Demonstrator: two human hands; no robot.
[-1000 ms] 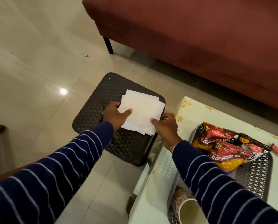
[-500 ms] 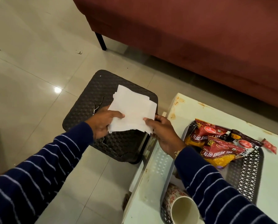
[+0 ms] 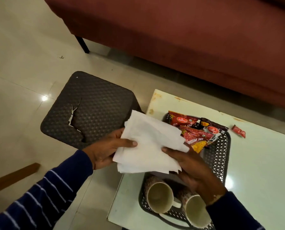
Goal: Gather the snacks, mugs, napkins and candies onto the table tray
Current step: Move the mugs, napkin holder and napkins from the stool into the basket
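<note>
A dark woven stool [image 3: 95, 107] with a torn gap in its top stands on the tiled floor [image 3: 22, 63] at the left, clear of the hands. Just right of it and nearer, the left hand [image 3: 105, 151] grips the left edge of a loose stack of white napkins [image 3: 148, 145], thumb laid across the top sheet and fingers [image 3: 120, 133] curled beneath. The stack hangs in the air between the two hands, partly over the near left edge of the white counter [image 3: 257, 163] and the black perforated tray [image 3: 221, 151]. The right hand [image 3: 194, 170] holds the stack's right near side, thumb on top and fingers under the paper, where they are hidden. On the tray's near end stand two patterned mugs [image 3: 160, 195], mouths toward the camera, below and near the right wrist. At the tray's far end lie red snack packets [image 3: 196, 130], partly overlapped by the napkins' right corner. Further right, a small red candy [image 3: 238, 131] lies on the counter just off the tray. A dark red sofa [image 3: 171, 39] fills the far side.
</note>
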